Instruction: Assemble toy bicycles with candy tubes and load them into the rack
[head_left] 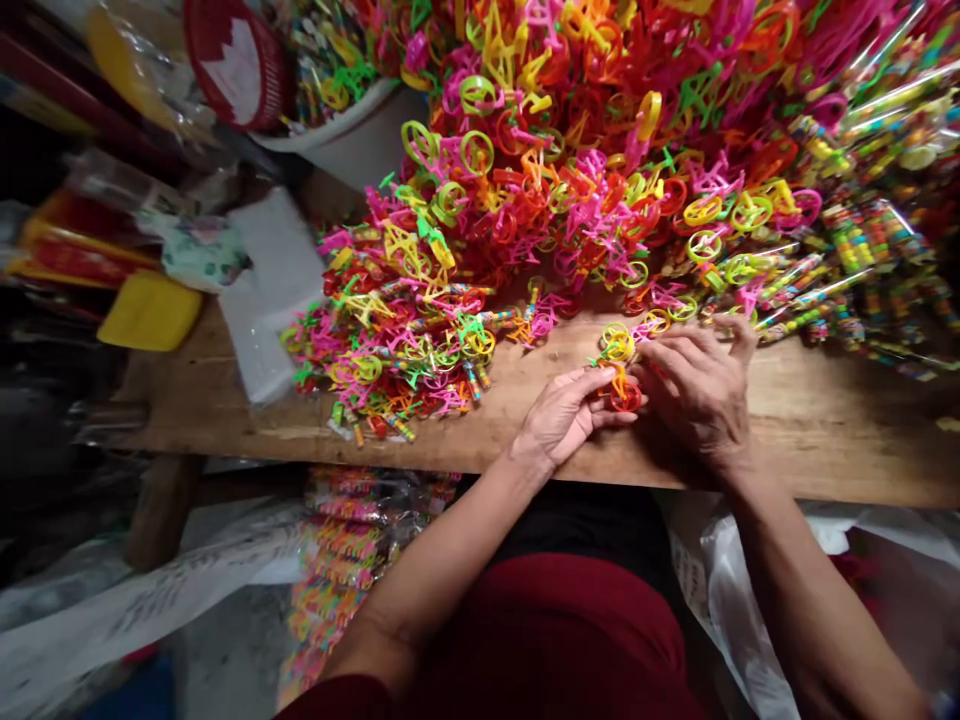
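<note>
My left hand [574,412] is closed, thumb and fingers pinching a small plastic toy bicycle [619,380] with an orange frame, a red wheel and a yellow-green wheel. Close beside it on the right, my right hand [697,385] has its fingers bent in toward the toy. Its fingertips point down and are partly hidden, so what they grip cannot be made out. Just beyond the fingers lie more toy bicycle pieces [660,318] in pink and yellow. Both hands are low over the wooden bench [825,430], near its front edge.
A large heap of colourful plastic toy bicycles [555,190] covers the back. A smaller pile [397,350] lies left of my hands. Clear tubes of coloured candy [862,240] lie at the right. A white tub [352,135], a red basket [232,65] and plastic bags [274,290] stand left.
</note>
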